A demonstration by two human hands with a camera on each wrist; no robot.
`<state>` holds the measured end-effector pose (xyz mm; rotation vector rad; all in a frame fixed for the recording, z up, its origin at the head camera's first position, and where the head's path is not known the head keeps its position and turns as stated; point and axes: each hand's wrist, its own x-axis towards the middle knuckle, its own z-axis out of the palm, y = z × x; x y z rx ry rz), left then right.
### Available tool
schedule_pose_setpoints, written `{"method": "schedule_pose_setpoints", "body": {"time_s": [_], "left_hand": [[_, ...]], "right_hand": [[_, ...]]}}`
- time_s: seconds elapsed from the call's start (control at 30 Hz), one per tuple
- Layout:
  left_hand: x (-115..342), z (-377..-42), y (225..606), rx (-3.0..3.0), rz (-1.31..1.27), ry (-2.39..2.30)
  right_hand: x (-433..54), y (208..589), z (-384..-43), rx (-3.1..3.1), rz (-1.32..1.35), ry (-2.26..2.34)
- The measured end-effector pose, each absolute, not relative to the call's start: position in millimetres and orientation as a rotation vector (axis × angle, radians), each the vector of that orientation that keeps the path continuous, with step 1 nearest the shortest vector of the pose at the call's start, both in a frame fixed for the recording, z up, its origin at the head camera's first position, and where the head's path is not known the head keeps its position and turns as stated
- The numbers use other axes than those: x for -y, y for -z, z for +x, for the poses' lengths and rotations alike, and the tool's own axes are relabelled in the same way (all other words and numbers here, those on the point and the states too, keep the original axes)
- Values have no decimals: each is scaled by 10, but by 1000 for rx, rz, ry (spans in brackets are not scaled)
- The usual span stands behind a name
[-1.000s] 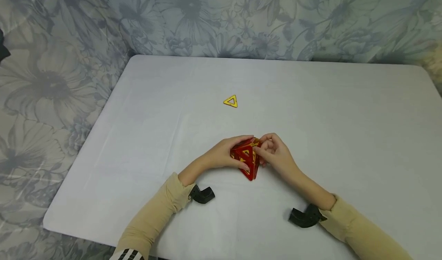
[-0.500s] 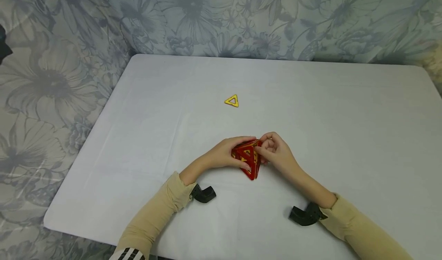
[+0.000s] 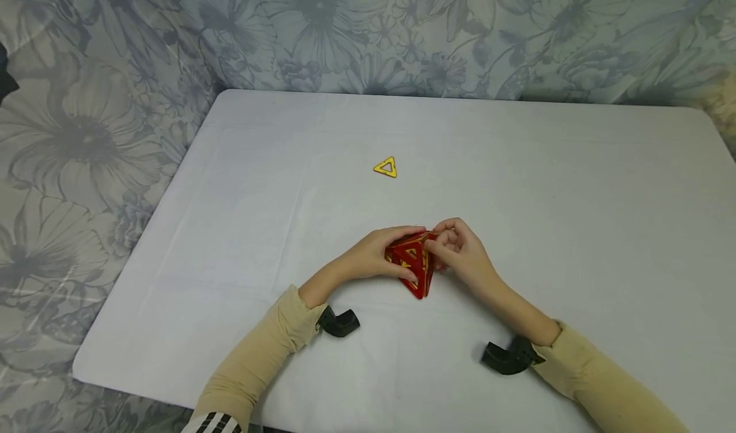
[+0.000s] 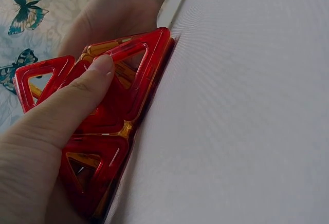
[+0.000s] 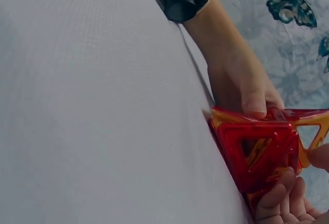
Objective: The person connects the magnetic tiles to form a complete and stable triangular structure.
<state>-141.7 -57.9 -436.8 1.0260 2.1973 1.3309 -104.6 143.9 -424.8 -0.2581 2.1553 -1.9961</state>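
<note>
In the head view, a many-sided shape of red and yellow magnetic tiles (image 3: pixel 412 268) is held between both hands over the white table. My left hand (image 3: pixel 370 255) grips it from the left, thumb across the near red face. The left wrist view shows that thumb (image 4: pixel 72 103) lying over red triangular tiles (image 4: pixel 100 118) with open centres. At the right side, my right hand (image 3: pixel 467 257) pinches the shape's edge with thumb and curled fingers. Seen from the right wrist, its fingers (image 5: pixel 282 198) are at the lower corner beside a red tile (image 5: pixel 231 147). The inside is mostly hidden.
One loose yellow triangular tile (image 3: pixel 393 168) lies flat on the white table (image 3: pixel 276 165), beyond the hands. Black curved mounts (image 3: pixel 339 323) sit at both sleeve cuffs. Flower-patterned cloth (image 3: pixel 316 30) surrounds the table's back and left edges.
Very little differs. The tile shape has turned slightly and shifted a touch to the right between the hands. Both hands keep nearly the same hold.
</note>
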Motion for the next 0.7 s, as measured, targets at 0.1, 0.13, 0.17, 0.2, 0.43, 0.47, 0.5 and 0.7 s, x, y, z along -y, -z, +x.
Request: {"method": "schedule_pose_setpoints", "body": {"time_s": [0.1, 0.13, 0.17, 0.2, 0.43, 0.47, 0.5, 0.7], "left_hand": [[585, -1420, 4369, -2194, 1019, -1331], [587, -1421, 4370, -2196, 1019, -1329], [587, -1423, 4373, -2194, 1018, -1328], [587, -1425, 4374, -2191, 1016, -1329], [584, -1417, 4373, -2212, 1003, -1310], [586, -1415, 4376, -2216, 1004, -1306], [588, -1415, 4380, -2220, 1007, -1301], [605, -1425, 4384, -2213, 1010, -1301]], "right_hand": [[-1451, 4219, -1063, -2192, -230, 1985], [-1458, 4211, -1072, -2201, -220, 1980], [-1467, 4204, -1083, -2210, -214, 1973], [-1476, 4196, -1094, -2217, -211, 1969], [-1499, 4137, -1214, -2267, -234, 1965], [-1500, 4130, -1242, -2278, -249, 1960], [-1501, 4121, -1271, -2290, -264, 1948], [-1529, 4099, -1542, -2363, -333, 1747]]}}
